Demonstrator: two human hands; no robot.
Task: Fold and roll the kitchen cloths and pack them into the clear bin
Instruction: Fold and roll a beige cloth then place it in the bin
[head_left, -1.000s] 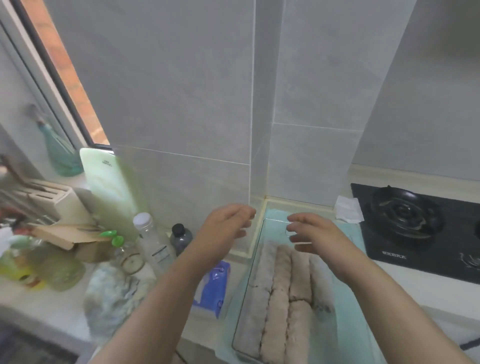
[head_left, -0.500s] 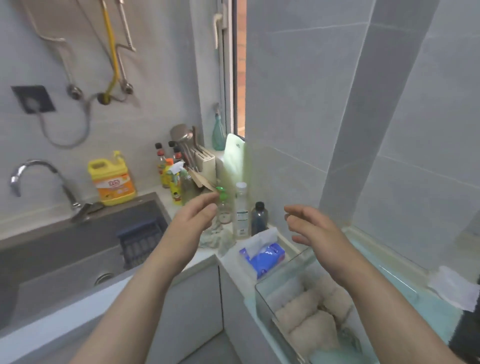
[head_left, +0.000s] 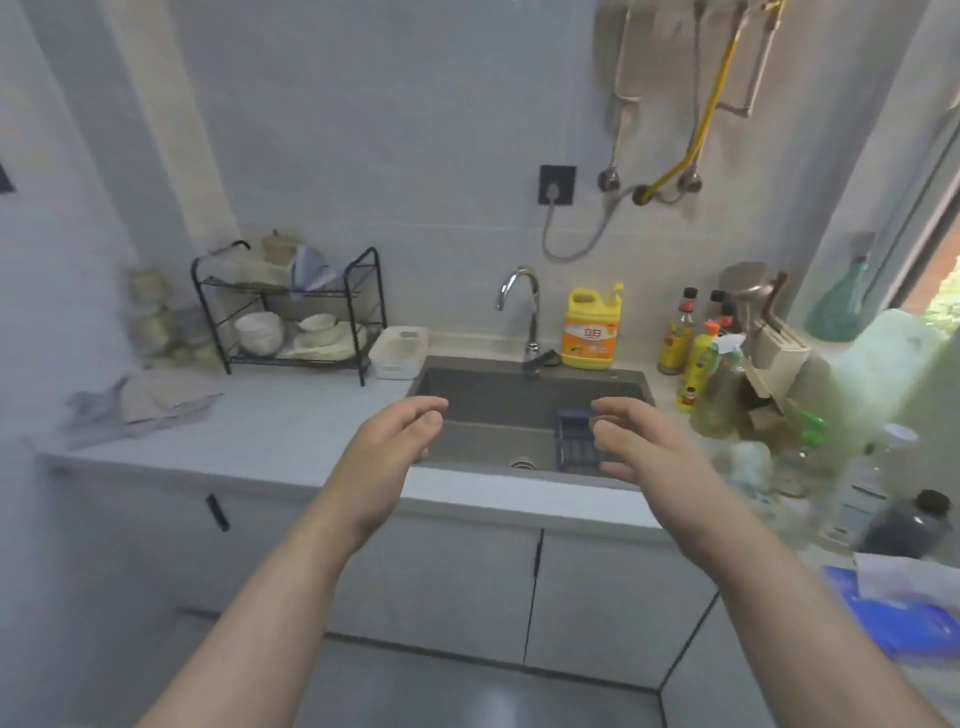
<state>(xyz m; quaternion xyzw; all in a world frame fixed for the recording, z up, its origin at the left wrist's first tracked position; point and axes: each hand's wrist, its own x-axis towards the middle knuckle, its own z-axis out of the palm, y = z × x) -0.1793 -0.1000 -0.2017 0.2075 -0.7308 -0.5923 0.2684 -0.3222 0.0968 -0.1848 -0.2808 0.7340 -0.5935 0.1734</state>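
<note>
We hold both bare hands out at mid-frame, over the sink (head_left: 519, 382). The left hand (head_left: 395, 449) and right hand (head_left: 647, 449) face each other, apart, with fingers loosely curved and thumbs out, and they grip nothing. A crumpled heap of grey cloths (head_left: 150, 402) lies on the counter (head_left: 291, 441) at the left of the frame, well apart from both hands and to the lower left of a black dish rack (head_left: 291, 312) holding white bowls. Behind the sink stand a faucet (head_left: 519, 301) and a yellow jug (head_left: 592, 332), and a white basket (head_left: 399, 351) sits by the sink's upper-left corner. Bottles (head_left: 693, 348) crowd the counter at the right, partly blurred, and a blue pack (head_left: 893, 618) lies at the lower right.
</note>
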